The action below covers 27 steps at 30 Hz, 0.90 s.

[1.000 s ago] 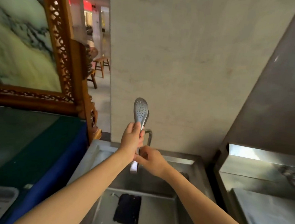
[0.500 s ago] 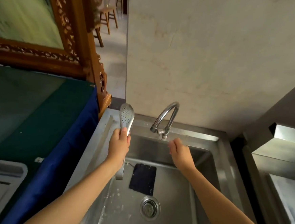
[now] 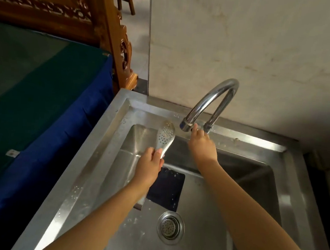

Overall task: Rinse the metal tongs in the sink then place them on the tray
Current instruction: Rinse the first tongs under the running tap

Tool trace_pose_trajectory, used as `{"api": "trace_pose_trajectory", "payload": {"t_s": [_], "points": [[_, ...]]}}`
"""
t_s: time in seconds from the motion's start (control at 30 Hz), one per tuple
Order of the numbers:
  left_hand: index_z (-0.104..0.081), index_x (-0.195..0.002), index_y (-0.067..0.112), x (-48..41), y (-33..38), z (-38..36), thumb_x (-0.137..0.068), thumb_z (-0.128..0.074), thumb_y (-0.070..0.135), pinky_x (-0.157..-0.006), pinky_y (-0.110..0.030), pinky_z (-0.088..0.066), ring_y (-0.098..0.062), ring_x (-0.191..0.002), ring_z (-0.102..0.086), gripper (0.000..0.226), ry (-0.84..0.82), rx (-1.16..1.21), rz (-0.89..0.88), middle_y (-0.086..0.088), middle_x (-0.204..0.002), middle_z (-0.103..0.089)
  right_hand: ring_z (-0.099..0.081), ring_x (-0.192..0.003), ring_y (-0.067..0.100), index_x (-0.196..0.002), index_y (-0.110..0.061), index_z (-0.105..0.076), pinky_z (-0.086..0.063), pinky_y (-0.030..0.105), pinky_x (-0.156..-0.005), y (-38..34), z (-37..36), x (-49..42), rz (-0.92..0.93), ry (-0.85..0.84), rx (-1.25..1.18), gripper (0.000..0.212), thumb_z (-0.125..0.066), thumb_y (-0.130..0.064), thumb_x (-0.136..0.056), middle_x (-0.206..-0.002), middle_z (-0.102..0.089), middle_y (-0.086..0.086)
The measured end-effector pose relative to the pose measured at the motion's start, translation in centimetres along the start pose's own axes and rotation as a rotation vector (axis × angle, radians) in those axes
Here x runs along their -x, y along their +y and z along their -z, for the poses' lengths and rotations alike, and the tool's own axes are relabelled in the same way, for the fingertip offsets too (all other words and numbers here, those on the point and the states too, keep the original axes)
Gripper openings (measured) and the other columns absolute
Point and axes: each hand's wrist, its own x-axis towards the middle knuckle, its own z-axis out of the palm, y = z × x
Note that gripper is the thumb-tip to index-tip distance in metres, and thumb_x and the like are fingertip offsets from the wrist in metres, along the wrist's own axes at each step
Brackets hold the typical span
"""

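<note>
the metal tongs (image 3: 165,133) stand tilted over the sink (image 3: 91,150), perforated head up near its back rim. the left hand (image 3: 149,169) grips their handle, fingers curled round it. the right hand (image 3: 203,146), blurred, is up at the faucet (image 3: 212,93) on the sink's back rim; whether it grips anything cannot be told.

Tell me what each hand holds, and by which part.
Left hand grips the metal tongs mid-shaft, just below the perforated heads. Right hand holds nothing; its fingers reach toward the faucet.
</note>
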Motion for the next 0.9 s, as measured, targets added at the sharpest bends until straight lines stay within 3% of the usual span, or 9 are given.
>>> {"api": "trace_pose_trajectory", "payload": {"t_s": [0.07,0.2,0.37,0.53,0.9], "points": [[-0.047,-0.08,0.01,-0.4,-0.6,-0.4,-0.099,-0.04,0.026,-0.045,-0.02,-0.03,-0.008,-0.046,-0.036,0.025,-0.012,0.009,0.007,0.003,-0.06,-0.046,-0.053,-0.11,0.037,-0.143,0.002,-0.016,-0.048,0.043,-0.09,0.1,-0.7,-0.6,-0.003,0.046,0.016,0.06,-0.045,0.003,-0.091,-0.129,-0.046,0.022],[-0.047,-0.075,0.014,-0.5,-1.9,-1.6,-0.098,-0.04,0.027,-0.045,-0.018,-0.03,-0.006,-0.046,-0.036,0.027,-0.033,0.0,-0.001,0.004,-0.06,-0.046,-0.057,-0.101,0.035,-0.143,0.002,-0.013,-0.05,0.042,-0.084,0.9,-1.8,-0.8,0.035,0.114,0.047,0.064,-0.047,0.007,-0.089,-0.122,-0.049,0.021],[-0.046,-0.072,0.017,-0.8,-3.3,-2.7,-0.098,-0.041,0.027,-0.041,-0.013,-0.031,-0.001,-0.04,-0.038,0.029,-0.023,-0.022,-0.017,0.005,-0.058,-0.046,-0.057,-0.098,0.034,-0.145,0.004,-0.006,-0.051,0.04,-0.079,1.7,-2.3,-0.8,0.092,0.113,0.085,0.069,-0.046,0.009,-0.089,-0.124,-0.048,0.021],[-0.046,-0.076,0.014,-1.2,-3.7,-3.1,-0.098,-0.04,0.028,-0.045,-0.019,-0.03,-0.006,-0.046,-0.035,0.027,-0.044,0.008,-0.002,0.003,-0.062,-0.047,-0.055,-0.106,0.037,-0.145,0.007,-0.001,-0.05,0.042,-0.083,2.0,-2.1,-1.0,0.139,0.083,0.101,0.073,-0.046,0.011,-0.088,-0.133,-0.041,0.024],[-0.045,-0.074,0.018,-1.3,-4.0,-3.3,-0.098,-0.04,0.027,-0.044,-0.017,-0.03,-0.005,-0.047,-0.037,0.027,-0.036,-0.03,-0.023,0.004,-0.061,-0.047,-0.057,-0.102,0.041,-0.143,0.004,-0.016,-0.049,0.044,-0.078,2.2,-0.7,-1.5,0.152,0.046,0.071,0.062,-0.045,0.009,-0.088,-0.124,-0.048,0.025]]}}
